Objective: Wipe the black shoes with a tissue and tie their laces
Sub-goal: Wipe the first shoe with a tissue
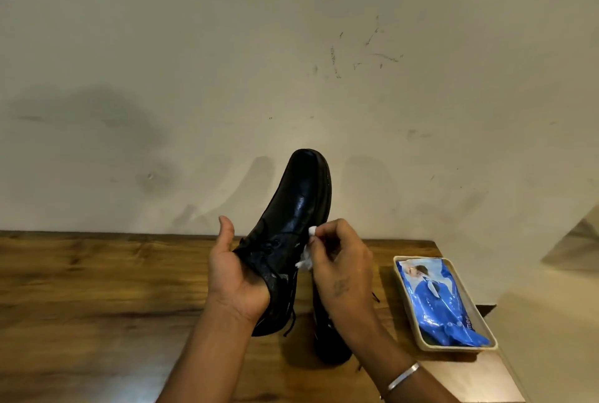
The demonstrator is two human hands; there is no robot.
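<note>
Centre frame, I log one glossy black shoe point(296, 214), toe raised, laces loose; crumpled white tissue point(308, 251) against its side; second black shoe point(330, 337) below it.

Only the letters "me" can be read, on the blue packet point(444, 305)

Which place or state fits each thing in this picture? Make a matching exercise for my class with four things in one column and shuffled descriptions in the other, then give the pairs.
Things
1. Glossy black leather shoe
2. Crumpled white tissue
3. Blue plastic wipes packet
4. Second black shoe

Descriptions
A. Lying in a beige tray on the right
B. Standing on the brown wooden table, partly hidden behind the right hand
C. Held up, toe pointing upward, left hand at its opening
D. Pinched in the right hand against the raised shoe's side

Pairs: 1-C, 2-D, 3-A, 4-B
</note>
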